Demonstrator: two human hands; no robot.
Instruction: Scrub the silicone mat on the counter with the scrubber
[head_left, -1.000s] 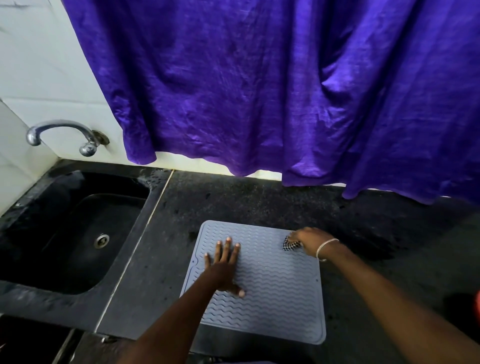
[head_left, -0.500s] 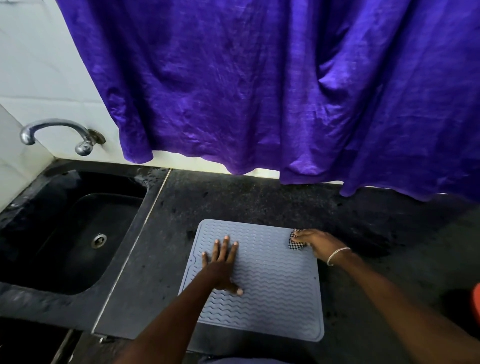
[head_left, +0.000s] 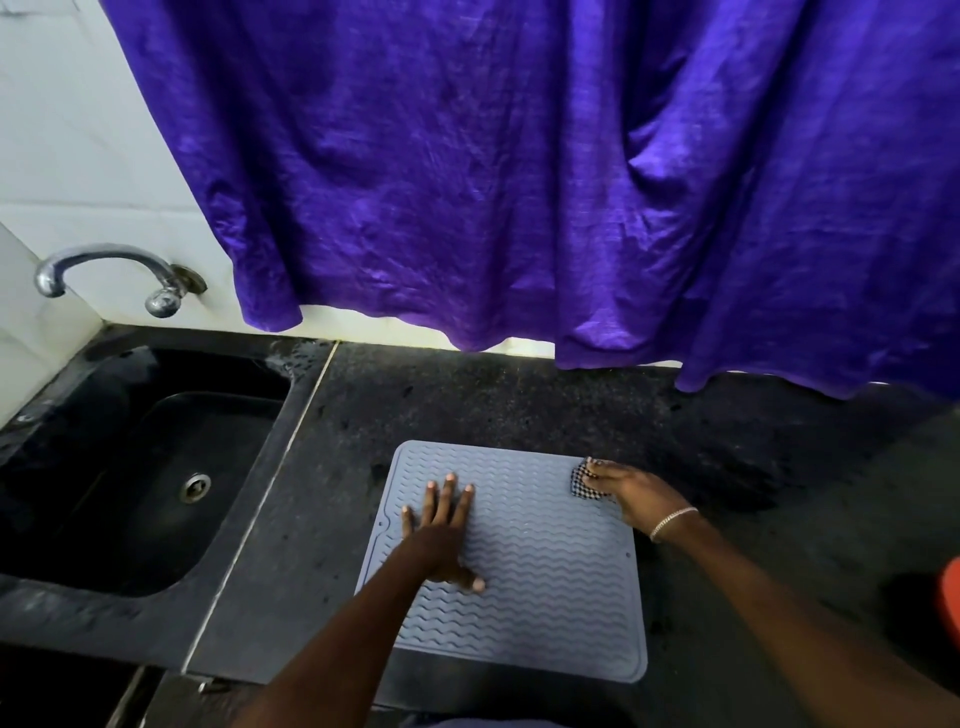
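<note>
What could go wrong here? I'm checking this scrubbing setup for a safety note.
The silicone mat overhangs the counter front edge, so hard strokes might drag it off despite the left hand pinning it. The right hand works the scrubber at the far right corner, where it may slip onto the counter.

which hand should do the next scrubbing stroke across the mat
Right. The right hand already holds the scrubber at the far right corner of the mat; the left hand lies flat, pinning the mat.
</note>
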